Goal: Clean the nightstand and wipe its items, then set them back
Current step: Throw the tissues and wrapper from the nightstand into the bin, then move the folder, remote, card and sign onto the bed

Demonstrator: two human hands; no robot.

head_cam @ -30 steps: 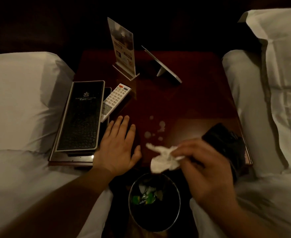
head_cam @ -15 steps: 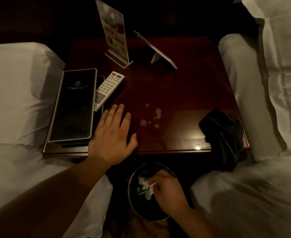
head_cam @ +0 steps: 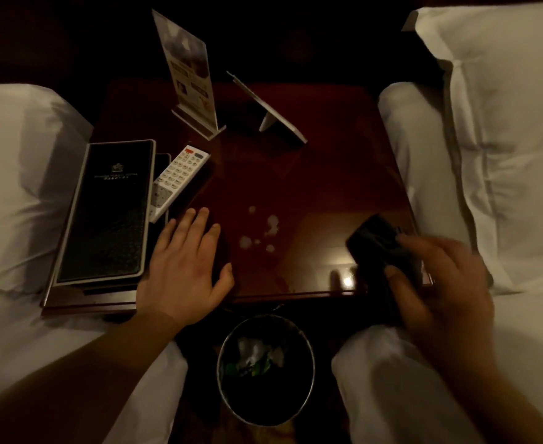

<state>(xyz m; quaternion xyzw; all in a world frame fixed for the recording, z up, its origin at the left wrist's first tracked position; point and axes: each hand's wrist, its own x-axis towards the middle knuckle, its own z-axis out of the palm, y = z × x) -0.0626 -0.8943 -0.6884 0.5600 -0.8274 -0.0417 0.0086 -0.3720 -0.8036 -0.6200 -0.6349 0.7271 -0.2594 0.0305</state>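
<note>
Single head-worn wide-angle view, looking forward and steeply down from close above the near edge of the nightstand (head_cam: 311, 174), with the tabletop filling the centre, a bed (head_cam: 23, 174) at either side, and a waste bin (head_cam: 265, 370) directly below the lens.

A hotel bedroom: a nightstand (head_cam: 311, 174) between two white-sheeted beds (head_cam: 13, 187) carries a branded folder (head_cam: 110, 213).

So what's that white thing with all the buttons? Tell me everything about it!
It is a remote control, long, slim and white, probably plastic, with rows of small pale buttons and an orange one at its far end. It lies slanted on the nightstand, its near end overlapping a dark flat item beside the black folder. No hand touches it.
</note>
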